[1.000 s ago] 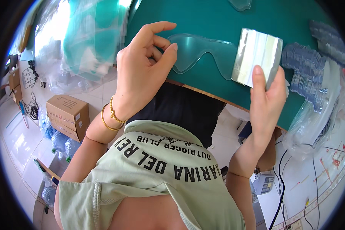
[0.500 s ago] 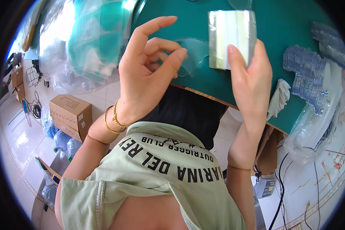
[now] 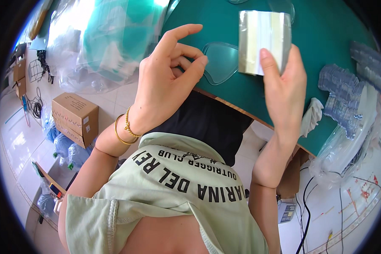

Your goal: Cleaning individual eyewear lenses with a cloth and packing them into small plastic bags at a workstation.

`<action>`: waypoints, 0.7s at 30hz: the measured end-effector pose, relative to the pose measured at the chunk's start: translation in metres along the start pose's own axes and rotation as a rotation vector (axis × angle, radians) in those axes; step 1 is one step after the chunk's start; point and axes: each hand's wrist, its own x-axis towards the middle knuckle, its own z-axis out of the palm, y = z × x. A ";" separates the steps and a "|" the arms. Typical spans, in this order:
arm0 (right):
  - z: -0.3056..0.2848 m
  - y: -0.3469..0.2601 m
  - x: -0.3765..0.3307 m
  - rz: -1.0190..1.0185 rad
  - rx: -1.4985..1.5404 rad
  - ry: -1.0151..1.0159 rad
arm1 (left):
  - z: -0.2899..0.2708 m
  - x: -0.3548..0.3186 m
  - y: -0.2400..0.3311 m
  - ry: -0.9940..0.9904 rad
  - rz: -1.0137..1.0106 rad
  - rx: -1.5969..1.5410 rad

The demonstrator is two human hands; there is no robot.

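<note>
Carton (image 3: 74,112): brown cardboard; contents hidden.
Clear bag (image 3: 326,167): crumpled film; whether the stacked translucent pieces (image 3: 340,91) lie inside, I cannot tell.
Left hand (image 3: 167,80): half-curled, forefinger extended, gripping nothing visible, close to a clear sheet (image 3: 220,63).
Right hand (image 3: 285,84): closed on a glossy rectangular block (image 3: 258,38), thumb on top.
Shapes: clear sheet smooth, curved-edged, over the green table (image 3: 317,38).
</note>
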 end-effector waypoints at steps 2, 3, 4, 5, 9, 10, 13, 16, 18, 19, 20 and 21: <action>0.010 -0.010 -0.007 0.057 -0.128 -0.085 | 0.000 0.000 0.000 0.001 -0.007 0.042; 0.015 -0.015 -0.011 0.048 -0.124 -0.120 | 0.000 0.000 -0.001 0.002 -0.006 0.041; 0.018 -0.017 -0.011 0.039 -0.068 -0.148 | -0.001 0.000 -0.001 0.004 -0.011 0.036; 0.017 -0.015 -0.009 0.028 -0.036 -0.134 | -0.002 0.000 -0.002 0.007 -0.016 0.031; -0.007 -0.008 0.003 0.067 0.061 0.031 | -0.003 -0.001 -0.002 -0.043 0.008 0.061; -0.008 -0.007 0.004 0.031 0.062 0.081 | -0.003 -0.001 -0.003 -0.044 0.007 0.070; -0.005 -0.008 0.003 0.055 -0.037 0.018 | -0.004 -0.002 -0.004 -0.044 0.010 0.078; 0.002 -0.010 0.000 0.010 -0.159 -0.021 | -0.003 -0.002 -0.002 -0.053 0.013 0.080; 0.009 -0.016 -0.006 0.000 -0.200 -0.082 | -0.003 -0.002 -0.001 -0.062 0.017 0.082; 0.014 -0.021 -0.007 -0.041 -0.235 -0.094 | -0.004 -0.003 -0.002 -0.062 0.022 0.064; 0.016 -0.031 -0.012 0.110 -0.221 -0.165 | -0.005 -0.004 -0.003 -0.064 0.029 0.048; 0.021 -0.035 -0.015 0.088 -0.255 -0.183 | -0.007 -0.007 -0.006 -0.056 0.033 0.033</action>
